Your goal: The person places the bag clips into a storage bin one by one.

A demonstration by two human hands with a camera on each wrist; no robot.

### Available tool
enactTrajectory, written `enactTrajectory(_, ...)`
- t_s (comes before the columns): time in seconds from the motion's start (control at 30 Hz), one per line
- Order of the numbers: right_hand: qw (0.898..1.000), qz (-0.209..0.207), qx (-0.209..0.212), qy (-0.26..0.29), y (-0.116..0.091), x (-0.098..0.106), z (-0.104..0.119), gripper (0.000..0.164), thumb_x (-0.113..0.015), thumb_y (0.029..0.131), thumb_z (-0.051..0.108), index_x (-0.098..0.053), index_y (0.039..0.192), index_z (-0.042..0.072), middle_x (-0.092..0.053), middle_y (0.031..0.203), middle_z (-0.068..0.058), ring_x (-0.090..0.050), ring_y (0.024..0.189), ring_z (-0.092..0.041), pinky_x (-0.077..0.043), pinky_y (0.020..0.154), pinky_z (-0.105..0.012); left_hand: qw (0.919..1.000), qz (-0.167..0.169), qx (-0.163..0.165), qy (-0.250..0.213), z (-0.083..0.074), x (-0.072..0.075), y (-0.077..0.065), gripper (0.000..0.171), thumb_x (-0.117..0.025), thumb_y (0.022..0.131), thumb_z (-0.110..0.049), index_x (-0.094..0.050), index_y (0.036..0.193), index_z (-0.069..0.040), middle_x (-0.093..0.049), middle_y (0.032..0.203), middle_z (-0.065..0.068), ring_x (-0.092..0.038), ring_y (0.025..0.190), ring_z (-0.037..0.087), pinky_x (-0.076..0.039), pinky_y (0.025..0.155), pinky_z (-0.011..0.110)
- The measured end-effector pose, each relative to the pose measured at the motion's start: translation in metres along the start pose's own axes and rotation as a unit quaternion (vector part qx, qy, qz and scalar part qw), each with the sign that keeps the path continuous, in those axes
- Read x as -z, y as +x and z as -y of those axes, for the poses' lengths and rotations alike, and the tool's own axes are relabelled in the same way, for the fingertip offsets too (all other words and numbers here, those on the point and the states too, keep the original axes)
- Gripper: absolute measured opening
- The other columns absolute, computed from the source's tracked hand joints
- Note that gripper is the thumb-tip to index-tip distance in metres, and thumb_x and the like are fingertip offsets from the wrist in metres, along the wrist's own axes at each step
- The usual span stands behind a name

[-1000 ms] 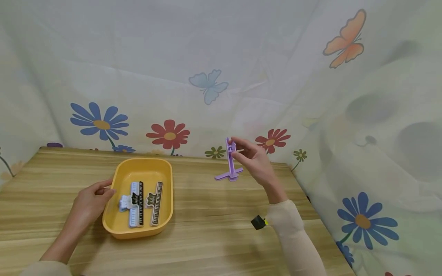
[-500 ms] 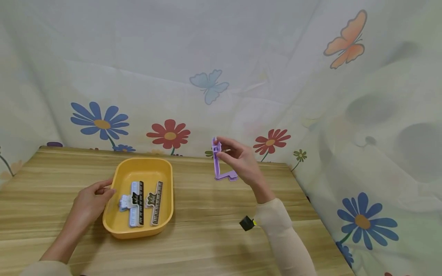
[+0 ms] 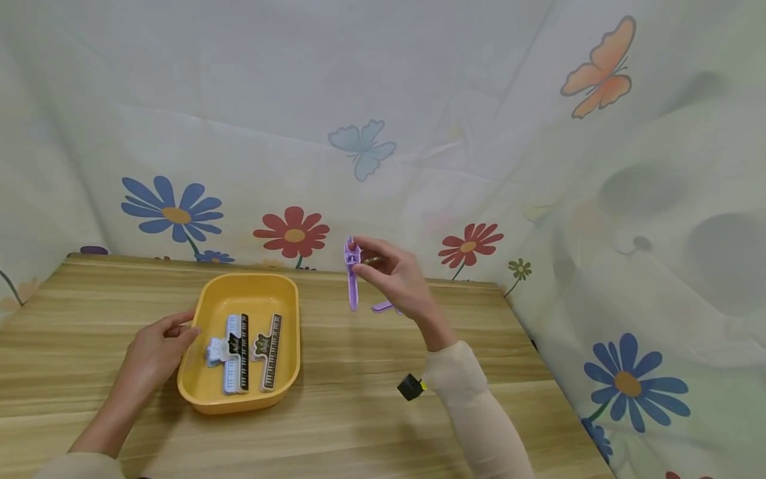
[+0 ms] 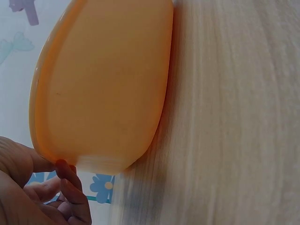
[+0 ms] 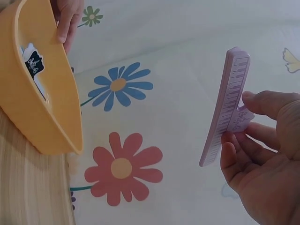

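Between thumb and fingers, my right hand (image 3: 395, 276) holds a purple clip (image 3: 352, 283) up above the table's far part. The right wrist view shows piano keys printed along this purple clip (image 5: 229, 103). Another purple clip (image 3: 383, 307) lies on the table, partly hidden behind that hand. With thumb and forefinger, my left hand (image 3: 158, 349) pinches the left rim of a yellow tray (image 3: 191, 379). Inside the tray are a pale blue piano-key clip (image 3: 231, 379), a black one (image 3: 245, 372) close against it and another dark one (image 3: 272, 359) on the right.
The wooden table (image 3: 335, 426) ends at a pale cloth backdrop (image 3: 239, 159) printed with flowers and butterflies. A small black block (image 3: 410, 386) shows beside the right sleeve (image 3: 473, 406). Something dark purple (image 3: 94, 250) sits at the far left edge.
My right hand has moved left with its purple clip, toward the tray, parting from the purple clip on the table in this view. The left hand and tray have stayed put.
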State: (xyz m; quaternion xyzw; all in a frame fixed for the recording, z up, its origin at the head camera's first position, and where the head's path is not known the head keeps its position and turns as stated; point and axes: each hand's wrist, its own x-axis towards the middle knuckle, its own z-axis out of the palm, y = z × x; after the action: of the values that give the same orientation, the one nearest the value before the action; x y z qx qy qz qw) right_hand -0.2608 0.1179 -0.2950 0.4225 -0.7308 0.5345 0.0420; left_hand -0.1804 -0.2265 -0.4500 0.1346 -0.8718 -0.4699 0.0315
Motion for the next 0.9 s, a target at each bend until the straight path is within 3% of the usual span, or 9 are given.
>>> enactTrajectory(0.6, 0.999, 0.030, 0.019, -0.001, 0.018, -0.038, 0.006, 0.041, -0.061, 0.086, -0.004, -0.052, 0.126, -0.008, -0.056, 0.117, -0.021, -0.054, 0.099, -0.031, -0.047, 0.081, -0.045, 1.0000, -0.001, -0.006, 0.001, 0.000, 0.000, 0.000, 0.059, -0.047, 0.096, -0.038, -0.039, 0.138, 0.002, -0.052, 0.117, 0.025, -0.051, 0.095, 0.032, -0.044, 0.066, 0.030)
enactTrajectory(0.9, 0.999, 0.045, 0.022, 0.010, 0.024, -0.056, 0.007, 0.040, -0.062, 0.086, -0.003, -0.052, 0.124, -0.008, -0.056, 0.115, -0.022, -0.056, 0.095, -0.028, -0.048, 0.080, -0.044, 1.0000, 0.000, -0.004, 0.001, 0.000, 0.000, -0.001, 0.060, -0.046, 0.096, -0.039, -0.038, 0.139, 0.003, -0.051, 0.117, 0.026, -0.051, 0.096, 0.033, -0.045, 0.067, 0.032)
